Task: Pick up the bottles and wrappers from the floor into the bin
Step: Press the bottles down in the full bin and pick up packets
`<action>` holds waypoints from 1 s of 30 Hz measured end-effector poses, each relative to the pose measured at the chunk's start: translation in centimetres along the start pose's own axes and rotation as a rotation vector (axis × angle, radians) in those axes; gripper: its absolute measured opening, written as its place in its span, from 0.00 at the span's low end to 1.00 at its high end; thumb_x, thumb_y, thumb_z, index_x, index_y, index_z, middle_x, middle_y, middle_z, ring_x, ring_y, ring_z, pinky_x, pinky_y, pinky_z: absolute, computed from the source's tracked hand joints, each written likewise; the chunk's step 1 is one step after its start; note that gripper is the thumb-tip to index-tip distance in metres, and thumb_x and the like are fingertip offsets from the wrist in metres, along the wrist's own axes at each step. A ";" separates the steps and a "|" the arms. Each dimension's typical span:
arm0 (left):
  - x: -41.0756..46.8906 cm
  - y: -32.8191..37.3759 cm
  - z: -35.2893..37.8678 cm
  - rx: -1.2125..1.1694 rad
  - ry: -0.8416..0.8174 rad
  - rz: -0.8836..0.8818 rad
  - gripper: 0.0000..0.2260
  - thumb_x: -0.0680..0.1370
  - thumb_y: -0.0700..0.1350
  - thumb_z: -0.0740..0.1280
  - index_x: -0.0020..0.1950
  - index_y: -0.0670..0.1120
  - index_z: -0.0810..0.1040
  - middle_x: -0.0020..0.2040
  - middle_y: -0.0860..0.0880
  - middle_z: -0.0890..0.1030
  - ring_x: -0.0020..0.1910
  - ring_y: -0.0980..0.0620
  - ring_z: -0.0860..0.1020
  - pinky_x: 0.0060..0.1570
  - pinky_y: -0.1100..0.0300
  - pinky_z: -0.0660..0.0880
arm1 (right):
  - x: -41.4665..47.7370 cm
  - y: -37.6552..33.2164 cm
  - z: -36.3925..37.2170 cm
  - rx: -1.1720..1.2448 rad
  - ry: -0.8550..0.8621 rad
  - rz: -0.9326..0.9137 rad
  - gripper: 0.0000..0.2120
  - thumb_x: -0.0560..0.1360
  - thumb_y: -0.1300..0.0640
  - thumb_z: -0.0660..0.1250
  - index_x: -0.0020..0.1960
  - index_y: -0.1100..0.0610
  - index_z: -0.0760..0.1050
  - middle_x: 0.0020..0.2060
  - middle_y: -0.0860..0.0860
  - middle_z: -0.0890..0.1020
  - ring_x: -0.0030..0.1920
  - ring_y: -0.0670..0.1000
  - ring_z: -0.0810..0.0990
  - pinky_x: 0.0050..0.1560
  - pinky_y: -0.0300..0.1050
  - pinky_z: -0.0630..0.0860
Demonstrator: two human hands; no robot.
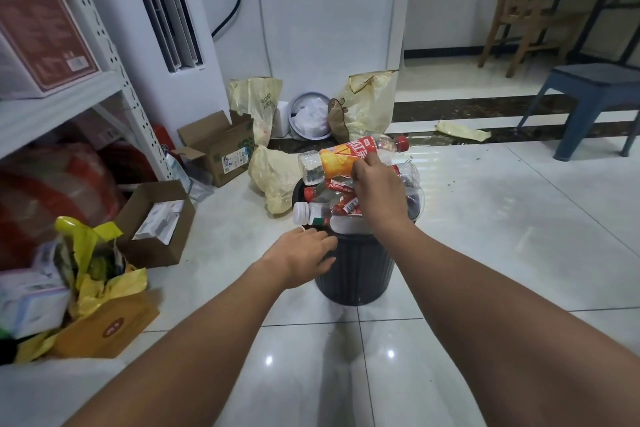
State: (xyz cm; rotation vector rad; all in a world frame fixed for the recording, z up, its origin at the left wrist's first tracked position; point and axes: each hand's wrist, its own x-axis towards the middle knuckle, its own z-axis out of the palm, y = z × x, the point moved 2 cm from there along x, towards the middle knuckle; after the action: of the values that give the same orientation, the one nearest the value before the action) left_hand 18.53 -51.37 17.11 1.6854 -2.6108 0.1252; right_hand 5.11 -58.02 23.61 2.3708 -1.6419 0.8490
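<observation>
**Holding a bottle over the full bin**

From my remote seat I see the right hand [375,189] above the dark ribbed bin [356,276], fingers and thumb clamped on the middle of an orange-and-red labelled bottle [341,158]. That bottle lies roughly level, red cap toward the right, just above the heap. The bin stands on the white tiled floor [502,236] and is piled past its rim with crushed clear bottles. A white-capped bottle [313,213] pokes out over the left edge.

My view of the left hand [303,255] shows it resting on the bin's near rim, fingers fairly straight and close together, gripping nothing that I can make out.

A crumpled yellowish wrapper [462,130] lies on the floor well off to the right, near a blue stool [595,94]. A pale yellow bag [272,180] slumps against the bin's far left side.
</observation>
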 end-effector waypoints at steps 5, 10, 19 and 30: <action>0.0 -0.5 1.1 -0.010 -0.012 -0.009 0.11 0.80 0.52 0.56 0.57 0.49 0.71 0.53 0.50 0.77 0.51 0.50 0.74 0.50 0.57 0.68 | 0.0 -0.3 1.2 -0.049 -0.018 -0.014 0.06 0.75 0.65 0.66 0.52 0.59 0.74 0.48 0.55 0.76 0.40 0.56 0.75 0.35 0.44 0.62; 0.1 -1.1 1.3 0.002 0.017 -0.011 0.11 0.80 0.52 0.56 0.57 0.49 0.72 0.52 0.50 0.77 0.51 0.50 0.74 0.51 0.57 0.67 | -0.1 0.0 2.1 -0.072 -0.043 -0.062 0.07 0.76 0.60 0.67 0.53 0.59 0.75 0.49 0.53 0.77 0.43 0.54 0.78 0.36 0.43 0.62; 0.2 -0.9 1.2 -0.009 0.045 -0.018 0.10 0.80 0.52 0.56 0.57 0.49 0.71 0.52 0.51 0.77 0.51 0.50 0.74 0.50 0.57 0.67 | 0.1 0.5 2.4 -0.151 -0.021 -0.106 0.14 0.77 0.46 0.64 0.57 0.55 0.77 0.53 0.52 0.80 0.54 0.55 0.77 0.58 0.52 0.67; 0.0 0.6 -0.7 -0.130 0.073 -0.092 0.14 0.79 0.50 0.59 0.64 0.51 0.71 0.58 0.51 0.78 0.53 0.50 0.75 0.49 0.57 0.73 | -1.9 1.7 0.0 0.026 -0.146 -0.178 0.17 0.77 0.53 0.60 0.64 0.51 0.74 0.60 0.50 0.78 0.59 0.53 0.74 0.61 0.49 0.68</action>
State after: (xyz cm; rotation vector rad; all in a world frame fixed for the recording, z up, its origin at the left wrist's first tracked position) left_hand 17.98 -51.03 17.72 1.7183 -2.4281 0.0132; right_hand 3.17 -57.15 22.28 2.6052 -1.4469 0.6843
